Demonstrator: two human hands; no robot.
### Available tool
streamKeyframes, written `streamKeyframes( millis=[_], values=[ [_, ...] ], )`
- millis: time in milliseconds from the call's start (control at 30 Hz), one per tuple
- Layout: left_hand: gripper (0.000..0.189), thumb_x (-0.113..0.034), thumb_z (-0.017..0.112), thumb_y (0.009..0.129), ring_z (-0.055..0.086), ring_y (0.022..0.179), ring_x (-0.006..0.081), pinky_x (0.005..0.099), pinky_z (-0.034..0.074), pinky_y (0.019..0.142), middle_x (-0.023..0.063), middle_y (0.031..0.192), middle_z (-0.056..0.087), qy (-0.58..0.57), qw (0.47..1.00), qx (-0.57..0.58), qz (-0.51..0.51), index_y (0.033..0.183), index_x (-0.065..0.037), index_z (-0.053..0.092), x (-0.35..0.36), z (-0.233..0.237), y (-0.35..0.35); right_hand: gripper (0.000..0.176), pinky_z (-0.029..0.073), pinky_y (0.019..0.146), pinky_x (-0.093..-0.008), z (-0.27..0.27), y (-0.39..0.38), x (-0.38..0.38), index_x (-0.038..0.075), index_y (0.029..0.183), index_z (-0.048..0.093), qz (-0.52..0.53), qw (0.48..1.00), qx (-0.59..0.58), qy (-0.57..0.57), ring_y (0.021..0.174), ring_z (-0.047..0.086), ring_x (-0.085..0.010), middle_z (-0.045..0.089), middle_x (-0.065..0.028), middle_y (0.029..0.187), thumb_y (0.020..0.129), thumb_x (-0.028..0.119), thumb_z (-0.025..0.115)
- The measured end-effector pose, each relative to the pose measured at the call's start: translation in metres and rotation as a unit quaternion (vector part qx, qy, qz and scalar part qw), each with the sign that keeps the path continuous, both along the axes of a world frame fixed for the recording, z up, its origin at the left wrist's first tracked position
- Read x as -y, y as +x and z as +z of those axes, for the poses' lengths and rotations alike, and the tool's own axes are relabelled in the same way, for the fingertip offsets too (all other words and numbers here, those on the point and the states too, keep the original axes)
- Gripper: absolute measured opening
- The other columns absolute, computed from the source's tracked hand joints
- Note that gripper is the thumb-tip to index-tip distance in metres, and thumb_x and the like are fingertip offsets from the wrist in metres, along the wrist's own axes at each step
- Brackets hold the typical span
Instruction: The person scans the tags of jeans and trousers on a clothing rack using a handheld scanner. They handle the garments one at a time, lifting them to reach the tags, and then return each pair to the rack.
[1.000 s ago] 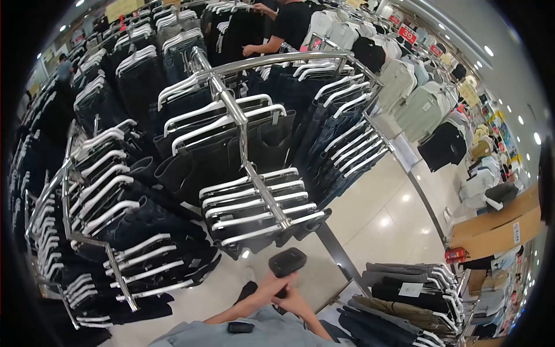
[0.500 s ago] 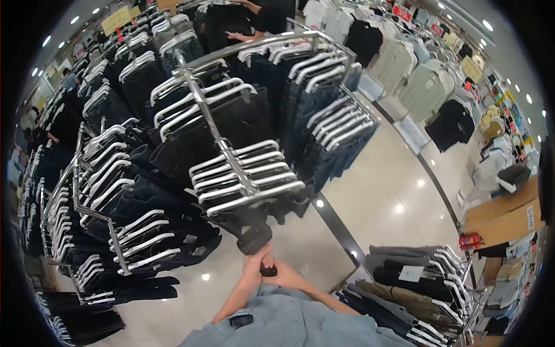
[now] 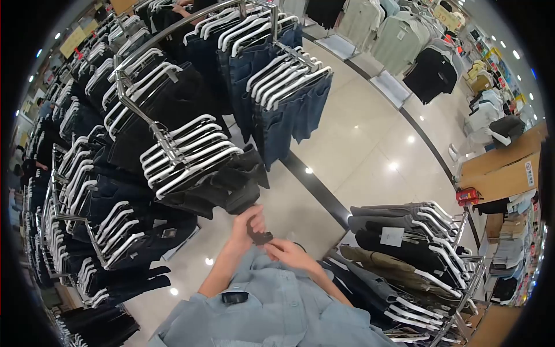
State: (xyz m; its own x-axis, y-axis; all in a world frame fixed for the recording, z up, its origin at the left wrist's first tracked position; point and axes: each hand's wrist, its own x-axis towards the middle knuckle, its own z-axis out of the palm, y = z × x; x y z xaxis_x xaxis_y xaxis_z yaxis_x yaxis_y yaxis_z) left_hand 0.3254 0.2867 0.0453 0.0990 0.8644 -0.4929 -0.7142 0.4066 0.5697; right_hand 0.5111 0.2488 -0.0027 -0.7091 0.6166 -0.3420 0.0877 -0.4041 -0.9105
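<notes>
My left hand (image 3: 248, 226) is wrapped round the grip of a dark handheld device (image 3: 261, 237). Its broad, rounded head (image 3: 241, 199) points away from me and overlaps the black trousers (image 3: 222, 188) at the front of the nearest rack. Just below the grip, my right hand (image 3: 287, 254) has its fingers together, tips at the device's lower end. White hangers (image 3: 191, 150) carry the black trousers along a chrome rail arm (image 3: 153, 124).
Blue jeans (image 3: 289, 115) hang to the right of that arm. More dark trousers (image 3: 147, 205) fill racks at left. At lower right stands a rack of folded-over trousers (image 3: 399, 248) with a white tag. Cardboard (image 3: 503, 168) and a red object (image 3: 467, 196) are beyond it.
My view has shifted, so the racks appear farther left. The device's head now sits higher against the trousers. My right hand has slid apart from my left, towards the grip's lower end.
</notes>
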Motion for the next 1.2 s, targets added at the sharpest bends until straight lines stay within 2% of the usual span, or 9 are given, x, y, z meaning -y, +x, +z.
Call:
streamKeyframes(
  millis=[267,367,533,600,700,833,1033,1200],
  values=[
    [0.012,-0.015,0.062,0.099,0.039,0.05,0.0085,0.0278,0.038,0.053,-0.0043,0.058,0.039,0.014,0.999,-0.027,-0.018,0.093,-0.011,0.051,-0.015,0.007,0.04,0.029,0.047,0.063,-0.0275,0.004,0.036,-0.017,0.002,0.117,0.069,-0.002,0.998,0.03,0.059,0.067,0.055,-0.0103,0.056,-0.0004,0.076,0.106,0.023,0.052],
    [0.011,-0.016,0.063,0.099,0.041,0.052,0.0089,0.0274,0.038,0.054,-0.0038,0.06,0.04,-0.006,1.0,-0.03,-0.006,0.097,-0.011,0.054,-0.017,0.008,0.045,0.029,0.047,0.063,-0.0276,0.0,0.04,-0.023,0.002,0.116,0.07,0.024,0.998,0.041,0.052,0.067,0.055,-0.0103,0.057,-0.0007,0.077,0.106,0.024,0.053],
    [0.011,-0.018,0.063,0.1,0.043,0.055,0.0098,0.029,0.04,0.059,-0.0038,0.062,0.041,-0.025,0.998,-0.058,0.0,0.101,-0.011,0.055,-0.028,0.0,0.042,0.028,0.046,0.063,-0.0271,-0.015,0.036,-0.037,0.002,0.118,0.07,0.0,1.0,-0.015,-0.009,0.067,0.055,-0.0089,0.058,0.0001,0.077,0.106,0.023,0.056],
    [0.011,-0.018,0.064,0.1,0.044,0.056,0.0099,0.0295,0.04,0.06,-0.0041,0.062,0.041,-0.025,0.997,-0.072,-0.006,0.099,-0.011,0.055,-0.04,-0.004,0.037,0.029,0.047,0.063,-0.0274,-0.019,0.032,-0.045,0.0,0.116,0.07,-0.01,1.0,-0.004,-0.011,0.069,0.056,-0.0092,0.058,0.0,0.076,0.106,0.024,0.057],
    [0.012,-0.019,0.064,0.099,0.044,0.056,0.0098,0.029,0.04,0.06,-0.0045,0.062,0.041,-0.044,0.999,-0.017,-0.015,0.097,-0.012,0.055,-0.062,-0.019,0.037,0.031,0.048,0.064,-0.0274,-0.02,0.035,-0.055,-0.001,0.115,0.071,-0.044,0.998,0.033,-0.019,0.07,0.057,-0.0093,0.058,0.0002,0.077,0.106,0.025,0.057],
    [0.012,-0.018,0.065,0.098,0.044,0.055,0.01,0.0291,0.04,0.058,-0.0045,0.061,0.042,-0.07,0.994,0.037,-0.076,0.095,-0.012,0.055,-0.095,-0.034,0.054,0.031,0.048,0.066,-0.0263,-0.028,0.056,-0.067,-0.001,0.118,0.071,-0.093,0.993,0.066,-0.039,0.072,0.057,-0.0089,0.06,0.0003,0.08,0.105,0.025,0.059],
    [0.027,-0.02,0.07,0.094,0.048,0.052,0.0104,0.0282,0.039,0.054,-0.0028,0.056,0.047,-0.05,0.983,0.025,-0.173,0.074,-0.013,0.053,-0.129,-0.034,0.07,0.03,0.05,0.067,-0.0269,-0.02,0.076,-0.098,0.001,0.119,0.073,-0.063,0.991,0.116,-0.019,0.073,0.057,-0.0091,0.064,0.0006,0.086,0.105,0.024,0.06],
    [0.024,-0.019,0.071,0.093,0.047,0.051,0.01,0.0281,0.039,0.053,-0.0029,0.056,0.046,-0.035,0.988,0.033,-0.145,0.077,-0.013,0.054,-0.158,-0.034,0.043,0.03,0.049,0.067,-0.0261,-0.013,0.05,-0.132,0.002,0.118,0.073,-0.036,0.991,0.129,-0.017,0.074,0.057,-0.0088,0.066,0.0002,0.089,0.105,0.025,0.06]
  ],
)
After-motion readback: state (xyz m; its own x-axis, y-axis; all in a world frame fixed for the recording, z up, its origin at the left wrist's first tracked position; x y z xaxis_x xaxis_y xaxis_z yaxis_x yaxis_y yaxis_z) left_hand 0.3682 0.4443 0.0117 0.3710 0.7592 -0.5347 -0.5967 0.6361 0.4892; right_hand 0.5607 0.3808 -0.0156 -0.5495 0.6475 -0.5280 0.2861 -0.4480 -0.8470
